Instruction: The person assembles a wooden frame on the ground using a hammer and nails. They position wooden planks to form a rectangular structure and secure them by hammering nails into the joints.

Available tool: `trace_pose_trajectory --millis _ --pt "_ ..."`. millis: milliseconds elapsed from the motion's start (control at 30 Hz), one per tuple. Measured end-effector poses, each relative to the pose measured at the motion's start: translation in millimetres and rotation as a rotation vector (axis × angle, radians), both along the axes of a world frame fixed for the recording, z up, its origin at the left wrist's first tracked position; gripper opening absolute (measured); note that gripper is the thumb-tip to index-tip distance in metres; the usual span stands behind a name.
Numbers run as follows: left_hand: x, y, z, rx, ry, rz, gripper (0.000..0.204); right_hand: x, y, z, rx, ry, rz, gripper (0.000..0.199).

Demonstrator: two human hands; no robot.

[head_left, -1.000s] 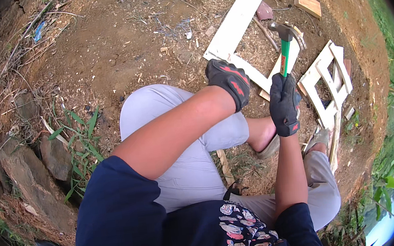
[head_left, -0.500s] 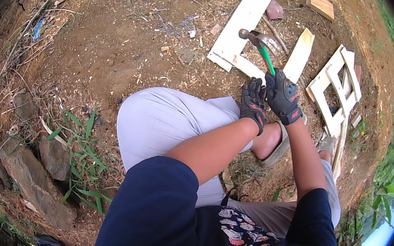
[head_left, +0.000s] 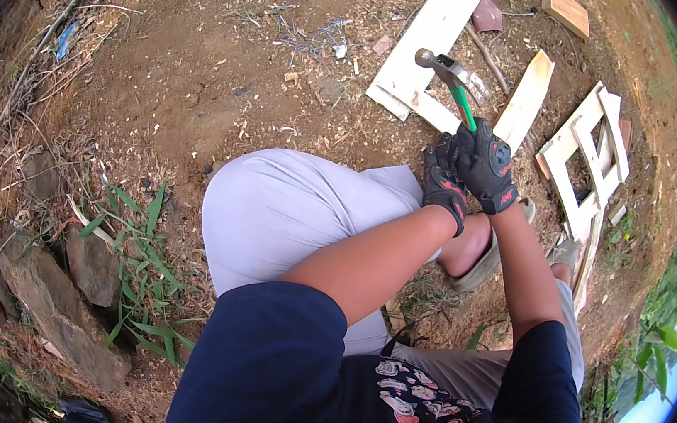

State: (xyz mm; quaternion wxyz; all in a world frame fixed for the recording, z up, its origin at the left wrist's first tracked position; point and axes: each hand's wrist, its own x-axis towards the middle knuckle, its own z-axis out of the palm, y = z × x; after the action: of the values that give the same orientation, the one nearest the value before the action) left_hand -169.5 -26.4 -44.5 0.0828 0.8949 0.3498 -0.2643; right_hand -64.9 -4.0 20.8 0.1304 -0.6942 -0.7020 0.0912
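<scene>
My right hand point(head_left: 485, 166), in a black glove with red marks, is closed around the green handle of a claw hammer point(head_left: 456, 89). The metal head points away from me, above pale wooden boards. Pressed close beside it, my gloved left hand point(head_left: 442, 179) has curled fingers, partly hidden by the right hand; what they hold cannot be made out. Just beyond both hands lies a wide pale board point(head_left: 435, 29) with a narrower strip point(head_left: 432, 111) at its near end. A second board point(head_left: 526, 98) slants away to the right of the hammer.
A pale wooden frame point(head_left: 562, 154) lies on the ground at right. Several loose nails point(head_left: 310, 39) are scattered at the far side. A wood block point(head_left: 565, 10) and a reddish piece point(head_left: 487, 15) lie far right. Rocks point(head_left: 62, 314) and green plants point(head_left: 145, 275) are at left.
The left hand has drawn in closer against the right hand and is more hidden by it. The ground and boards appear slightly shifted to the right; the right hand still grips the hammer.
</scene>
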Motion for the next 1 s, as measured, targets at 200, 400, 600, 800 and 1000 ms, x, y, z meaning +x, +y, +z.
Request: trace_pose_trajectory --millis 200,400,600,800,1000 --pt "2 11 25 -0.042 0.070 -0.052 0.066 0 8 20 -0.103 0.012 -0.004 0.018" --pt "8 -2 18 -0.042 0.030 -0.093 0.066 11 -5 3 -0.244 -0.069 0.051 0.017" --pt "13 -37 -48 0.439 0.242 -0.133 0.065 -5 1 -5 -0.264 -0.007 -0.095 0.016" --pt "-1 7 52 -0.016 0.020 -0.039 0.069 3 1 26 -0.071 0.073 -0.101 0.025" --pt "15 5 2 0.029 -0.006 0.007 0.067 9 11 -1 -0.227 -0.119 0.136 0.022"
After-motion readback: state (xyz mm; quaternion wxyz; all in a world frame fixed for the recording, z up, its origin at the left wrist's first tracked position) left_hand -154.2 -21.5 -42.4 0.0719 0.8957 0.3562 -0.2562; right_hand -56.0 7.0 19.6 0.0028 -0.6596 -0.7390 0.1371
